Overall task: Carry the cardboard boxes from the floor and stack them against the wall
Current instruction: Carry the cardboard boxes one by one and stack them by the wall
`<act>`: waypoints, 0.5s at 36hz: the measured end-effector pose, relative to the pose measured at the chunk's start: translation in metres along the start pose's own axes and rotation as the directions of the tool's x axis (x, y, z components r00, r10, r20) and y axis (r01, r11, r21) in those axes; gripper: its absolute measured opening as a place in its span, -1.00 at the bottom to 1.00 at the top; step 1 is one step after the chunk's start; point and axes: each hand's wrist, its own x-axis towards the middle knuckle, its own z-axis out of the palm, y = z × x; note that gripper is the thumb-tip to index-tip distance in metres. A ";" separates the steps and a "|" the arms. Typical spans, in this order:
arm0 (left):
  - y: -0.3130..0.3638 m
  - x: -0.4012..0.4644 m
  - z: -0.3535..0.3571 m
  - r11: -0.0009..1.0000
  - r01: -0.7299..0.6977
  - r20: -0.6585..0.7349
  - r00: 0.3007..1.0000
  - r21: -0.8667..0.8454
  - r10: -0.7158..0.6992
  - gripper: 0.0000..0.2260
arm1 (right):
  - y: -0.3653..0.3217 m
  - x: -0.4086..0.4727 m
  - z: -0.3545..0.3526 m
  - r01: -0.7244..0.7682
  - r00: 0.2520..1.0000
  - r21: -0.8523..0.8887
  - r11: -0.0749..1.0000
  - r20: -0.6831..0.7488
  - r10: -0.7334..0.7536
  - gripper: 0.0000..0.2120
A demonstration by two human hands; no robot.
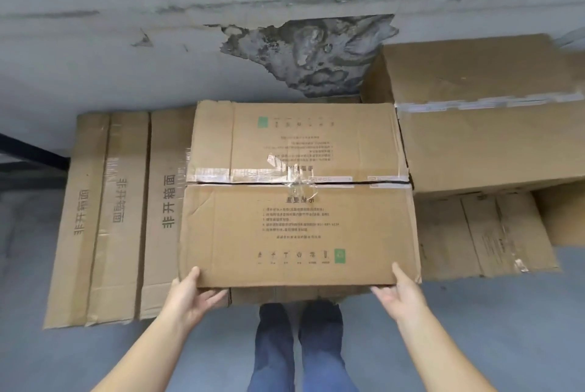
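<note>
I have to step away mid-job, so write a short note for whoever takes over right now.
Left hand and right hand: each holds a near corner of the taped box, thumb on top, fingers underneath.
Placement: the taped box sits on a lower box by the wall, between the long boxes on the left and the right-hand stack.
Done: several boxes are at the wall.
Left: release the taped box; further boxes are out of view.

Bare forearms without sleeves, blue jeans (300, 356), and what seem dark shoes (319, 312) below.
</note>
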 end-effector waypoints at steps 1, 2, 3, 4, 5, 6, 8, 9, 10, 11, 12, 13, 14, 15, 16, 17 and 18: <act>0.000 0.002 0.002 1.000 -0.016 -0.002 1.000 -0.005 0.016 -0.60 | -0.003 0.000 0.004 0.007 1.000 0.007 1.000 0.003 -0.007 -0.48; 0.000 0.005 0.005 0.999 -0.033 0.006 0.999 -0.012 0.033 -0.61 | -0.008 0.001 0.009 0.020 1.000 0.000 1.000 0.002 -0.020 -0.49; 0.000 0.007 0.007 0.999 -0.046 0.020 0.999 -0.022 0.047 -0.62 | -0.014 0.001 0.014 0.036 0.999 -0.008 0.999 0.004 -0.036 -0.50; 0.001 0.009 0.011 0.998 -0.052 0.036 0.998 -0.035 0.053 -0.63 | -0.021 0.002 0.020 0.054 0.999 -0.014 0.998 0.001 -0.054 -0.50; 0.003 0.011 0.015 0.997 -0.054 0.047 0.997 -0.046 0.056 -0.63 | -0.028 0.003 0.027 0.072 0.997 -0.017 0.997 0.000 -0.072 -0.49; 0.005 0.013 0.021 0.997 -0.055 0.064 0.996 -0.060 0.059 -0.63 | -0.036 0.002 0.035 0.090 0.996 -0.022 0.996 0.004 -0.090 -0.48; 0.011 0.015 0.037 0.994 -0.069 0.092 0.993 -0.088 0.077 -0.62 | -0.053 0.000 0.053 0.124 0.992 -0.023 0.992 0.024 -0.123 -0.48; 0.015 0.015 0.045 0.991 -0.079 0.110 0.990 -0.109 0.091 -0.59 | -0.061 -0.001 0.063 0.137 0.990 -0.025 0.990 0.033 -0.137 -0.49; 0.020 0.016 0.053 0.988 -0.093 0.121 0.987 -0.127 0.109 -0.55 | -0.068 -0.001 0.071 0.147 0.989 -0.030 0.989 0.040 -0.146 -0.49; 0.025 0.017 0.061 0.985 -0.111 0.130 0.983 -0.134 0.129 -0.50 | -0.074 -0.002 0.079 0.155 0.987 -0.033 0.987 0.050 -0.153 -0.50; 0.031 0.019 0.068 0.983 -0.126 0.141 0.980 -0.134 0.144 -0.47 | -0.078 -0.001 0.086 0.158 0.986 -0.033 0.987 0.065 -0.156 -0.50; 0.037 0.022 0.073 0.982 -0.135 0.147 0.977 -0.133 0.154 -0.45 | -0.081 0.000 0.091 0.159 0.984 -0.039 0.986 0.080 -0.156 -0.50; 0.043 0.025 0.078 0.982 -0.137 0.139 0.978 -0.130 0.155 -0.44 | -0.082 0.001 0.095 0.165 0.983 -0.051 0.985 0.091 -0.160 -0.50; 0.047 0.028 0.081 0.983 -0.125 0.131 0.981 -0.134 0.143 -0.43 | -0.082 0.001 0.097 0.175 0.981 -0.067 0.982 0.099 -0.168 -0.51; 0.050 0.030 0.083 0.984 -0.108 0.128 0.984 -0.141 0.127 -0.41 | -0.080 0.002 0.098 0.184 0.979 -0.083 0.979 0.106 -0.175 -0.52; 0.050 0.030 0.085 0.985 -0.102 0.125 0.985 -0.140 0.120 -0.40 | -0.078 0.003 0.096 0.192 0.977 -0.098 0.977 0.115 -0.180 -0.53; 0.049 0.027 0.086 0.986 -0.101 0.122 0.986 -0.129 0.117 -0.40 | -0.076 0.004 0.093 0.200 0.974 -0.111 0.973 0.126 -0.186 -0.54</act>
